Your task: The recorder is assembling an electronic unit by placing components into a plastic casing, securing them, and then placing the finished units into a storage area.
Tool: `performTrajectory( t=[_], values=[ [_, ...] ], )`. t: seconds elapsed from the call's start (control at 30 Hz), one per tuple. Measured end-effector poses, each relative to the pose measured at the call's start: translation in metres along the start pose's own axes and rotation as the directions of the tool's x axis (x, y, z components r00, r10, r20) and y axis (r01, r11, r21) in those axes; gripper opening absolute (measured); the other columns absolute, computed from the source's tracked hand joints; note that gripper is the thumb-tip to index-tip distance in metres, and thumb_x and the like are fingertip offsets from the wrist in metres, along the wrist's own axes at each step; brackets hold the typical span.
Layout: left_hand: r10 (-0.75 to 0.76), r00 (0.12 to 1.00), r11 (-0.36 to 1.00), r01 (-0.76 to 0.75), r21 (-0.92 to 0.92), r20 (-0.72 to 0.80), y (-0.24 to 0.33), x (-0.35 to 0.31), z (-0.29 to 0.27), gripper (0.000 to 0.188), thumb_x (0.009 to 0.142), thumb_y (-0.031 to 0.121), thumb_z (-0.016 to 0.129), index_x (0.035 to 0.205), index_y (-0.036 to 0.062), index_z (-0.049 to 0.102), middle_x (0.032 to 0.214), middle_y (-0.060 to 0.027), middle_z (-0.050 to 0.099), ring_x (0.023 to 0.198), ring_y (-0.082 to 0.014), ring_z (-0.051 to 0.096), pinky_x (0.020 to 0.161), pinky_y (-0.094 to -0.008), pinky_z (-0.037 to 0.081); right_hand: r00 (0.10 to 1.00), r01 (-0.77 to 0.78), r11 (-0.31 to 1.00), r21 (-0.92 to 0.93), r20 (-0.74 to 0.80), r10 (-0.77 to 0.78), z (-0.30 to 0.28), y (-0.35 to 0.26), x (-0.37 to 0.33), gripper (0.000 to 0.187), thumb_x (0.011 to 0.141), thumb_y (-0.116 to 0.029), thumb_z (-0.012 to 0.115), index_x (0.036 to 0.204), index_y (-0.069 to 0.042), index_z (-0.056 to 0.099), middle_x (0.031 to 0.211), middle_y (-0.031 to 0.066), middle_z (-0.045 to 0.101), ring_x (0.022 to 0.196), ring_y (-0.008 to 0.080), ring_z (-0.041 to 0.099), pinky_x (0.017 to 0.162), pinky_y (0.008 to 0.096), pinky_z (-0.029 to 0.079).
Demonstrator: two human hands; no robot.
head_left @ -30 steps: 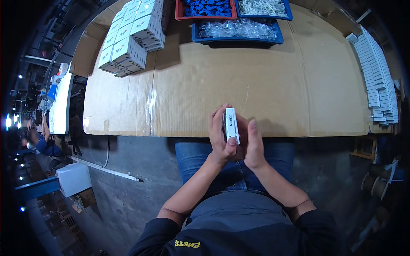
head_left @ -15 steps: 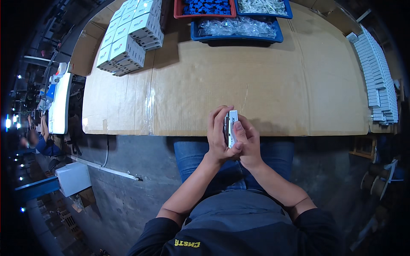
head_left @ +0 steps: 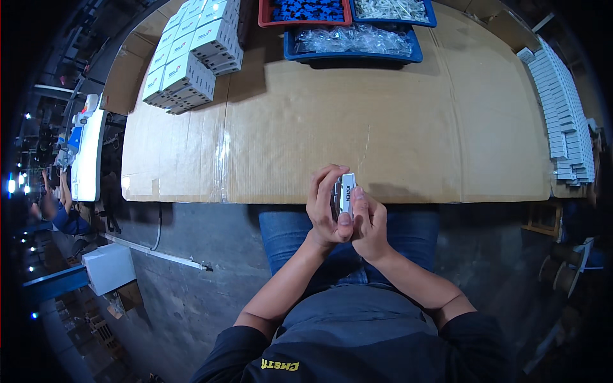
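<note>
Near the front edge of the table I hold a small white box between both hands. Dark print runs along its narrow side, which faces up. My left hand is closed round its left side, with fingers bent over the far part and the thumb pressed on the near end. Along the right side my right hand is closed against the box, thumb on top and the other fingers partly hidden. Between the left fingers and the white side shows a darker, shiny face whose details I cannot make out.
Stacked white boxes stand at the far left of the cardboard-covered table. At the back are a red tray of blue parts, a blue tray of clear bags and another blue tray of whitish pieces. Slim white boxes are piled right.
The box has come slightly nearer to me, and more of its printed side shows. My right thumb has slid off that side toward its right edge; my left thumb has shifted up onto the near end.
</note>
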State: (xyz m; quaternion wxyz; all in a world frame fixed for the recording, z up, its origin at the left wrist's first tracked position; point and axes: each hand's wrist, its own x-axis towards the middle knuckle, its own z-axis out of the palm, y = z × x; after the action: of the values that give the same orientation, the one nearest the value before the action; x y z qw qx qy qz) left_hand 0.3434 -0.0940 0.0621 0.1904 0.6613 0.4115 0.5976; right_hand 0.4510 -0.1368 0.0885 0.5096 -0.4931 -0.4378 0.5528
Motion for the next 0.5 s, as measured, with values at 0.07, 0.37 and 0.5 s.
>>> performTrajectory(
  t=[0.07, 0.37, 0.5],
  values=[
    [0.001, 1.000, 1.000, -0.001, -0.008, 0.001, 0.0014, -0.0007, 0.0011, 0.072, 0.093, 0.053, 0.048, 0.121, -0.0114, 0.061, 0.113, -0.0287, 0.062, 0.100, -0.0413, 0.065, 0.083, -0.0449, 0.056, 1.000, 0.010, 1.000, -0.013, 0.008, -0.010, 0.0004, -0.0009, 0.0003, 0.054, 0.114, -0.042, 0.040, 0.111, 0.005, 0.066, 0.087, 0.0040, 0.065, 0.081, 0.0099, 0.056, 0.072, 0.0286, 0.048],
    [0.022, 1.000, 0.999, -0.023, -0.044, -0.010, 0.0000, -0.0047, 0.0043, 0.070, 0.093, 0.051, 0.048, 0.122, -0.0120, 0.061, 0.115, -0.0288, 0.060, 0.100, -0.0411, 0.064, 0.086, -0.0468, 0.055, 0.999, 0.025, 0.999, -0.026, -0.043, -0.026, 0.0015, -0.0022, -0.0043, 0.055, 0.115, -0.043, 0.036, 0.090, 0.001, 0.058, 0.078, 0.0016, 0.059, 0.072, 0.0095, 0.051, 0.064, 0.0298, 0.043],
    [0.072, 0.997, 0.994, -0.073, -0.083, -0.014, -0.0015, -0.0040, 0.0080, 0.070, 0.095, 0.051, 0.047, 0.122, -0.0127, 0.060, 0.115, -0.0283, 0.059, 0.099, -0.0407, 0.064, 0.086, -0.0489, 0.055, 0.996, 0.049, 0.998, -0.027, -0.077, -0.051, 0.0011, -0.0031, -0.0042, 0.057, 0.114, -0.046, 0.037, 0.085, -0.002, 0.059, 0.074, -0.0014, 0.058, 0.068, 0.0065, 0.049, 0.059, 0.0266, 0.040]
  ],
)
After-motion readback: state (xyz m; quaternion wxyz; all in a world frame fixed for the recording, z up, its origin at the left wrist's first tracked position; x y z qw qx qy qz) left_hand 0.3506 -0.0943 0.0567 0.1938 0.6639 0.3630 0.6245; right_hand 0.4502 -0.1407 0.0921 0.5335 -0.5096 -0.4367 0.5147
